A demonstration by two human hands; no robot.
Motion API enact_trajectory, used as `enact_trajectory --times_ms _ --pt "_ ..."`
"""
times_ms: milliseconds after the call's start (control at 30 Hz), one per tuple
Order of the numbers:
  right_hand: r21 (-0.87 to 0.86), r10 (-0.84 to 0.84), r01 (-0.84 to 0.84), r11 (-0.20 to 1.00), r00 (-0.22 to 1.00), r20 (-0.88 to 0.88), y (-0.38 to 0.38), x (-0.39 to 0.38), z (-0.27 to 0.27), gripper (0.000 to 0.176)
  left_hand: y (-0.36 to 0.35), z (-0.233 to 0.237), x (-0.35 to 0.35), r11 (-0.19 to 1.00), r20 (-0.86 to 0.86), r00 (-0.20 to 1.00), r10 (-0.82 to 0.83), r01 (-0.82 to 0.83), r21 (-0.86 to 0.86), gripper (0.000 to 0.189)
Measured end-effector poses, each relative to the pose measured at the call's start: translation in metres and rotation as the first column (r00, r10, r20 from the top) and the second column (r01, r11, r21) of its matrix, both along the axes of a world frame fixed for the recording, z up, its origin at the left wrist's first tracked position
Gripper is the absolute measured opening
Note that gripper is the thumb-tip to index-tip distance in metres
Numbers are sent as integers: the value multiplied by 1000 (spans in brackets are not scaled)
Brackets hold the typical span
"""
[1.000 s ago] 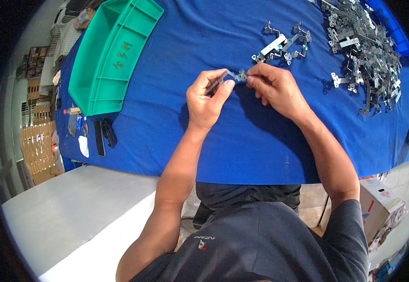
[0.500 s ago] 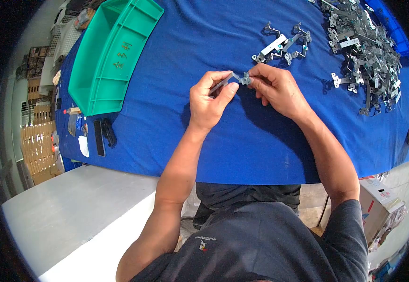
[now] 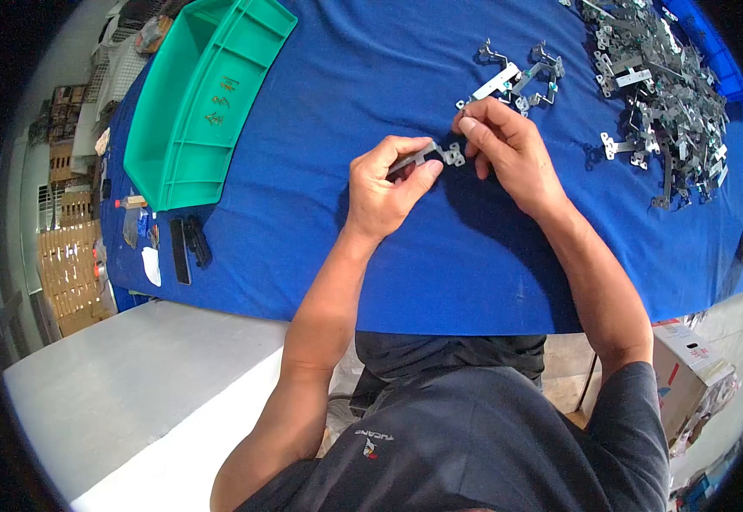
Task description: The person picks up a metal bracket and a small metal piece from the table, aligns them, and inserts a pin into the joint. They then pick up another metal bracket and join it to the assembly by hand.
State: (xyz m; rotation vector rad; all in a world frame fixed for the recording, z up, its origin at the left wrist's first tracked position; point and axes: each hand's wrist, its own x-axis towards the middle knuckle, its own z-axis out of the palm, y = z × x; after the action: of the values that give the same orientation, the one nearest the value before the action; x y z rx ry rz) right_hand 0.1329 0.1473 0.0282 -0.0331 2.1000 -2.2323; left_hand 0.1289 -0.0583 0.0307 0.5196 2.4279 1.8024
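My left hand (image 3: pixel 386 181) pinches a small silver metal hinge (image 3: pixel 452 154) between thumb and fingers. The hinge's flat end with holes sticks out to the right, and its other part is partly covered by my fingers. Just up and to the right, apart from the hinge, is my right hand (image 3: pixel 508 152). Its thumb and index finger are pressed together; whatever may be between them is too small to make out. Beyond it a few similar hinges (image 3: pixel 498 83) lie on the blue cloth.
A large heap of metal hinges (image 3: pixel 674 111) covers the right side of the blue cloth (image 3: pixel 440 273). At the left stands a green bin (image 3: pixel 188 162) with small brass-coloured pieces (image 3: pixel 218 101) on it. A black phone-like slab (image 3: pixel 181 252) lies near the left edge. A blue crate (image 3: pixel 713 47) is at the far right.
My right hand has come off the hinge and shifted slightly up and right. The hinge has turned in my left hand, so its end with holes now shows.
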Motion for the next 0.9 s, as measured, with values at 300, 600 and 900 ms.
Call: enact_trajectory --times_ms 300,600,900 --pt "269 136 -130 954 991 -3 0 3 11 18 -2 -3 -2 984 -6 997 83 -81 162 23" --pt "309 155 -144 940 988 -12 0 4 10 17 -3 -6 -4 985 8 999 38 -39 167 25" --pt "67 102 -103 992 995 13 0 1 3 21 -1 -2 -2 991 31 999 29 -33 130 23"
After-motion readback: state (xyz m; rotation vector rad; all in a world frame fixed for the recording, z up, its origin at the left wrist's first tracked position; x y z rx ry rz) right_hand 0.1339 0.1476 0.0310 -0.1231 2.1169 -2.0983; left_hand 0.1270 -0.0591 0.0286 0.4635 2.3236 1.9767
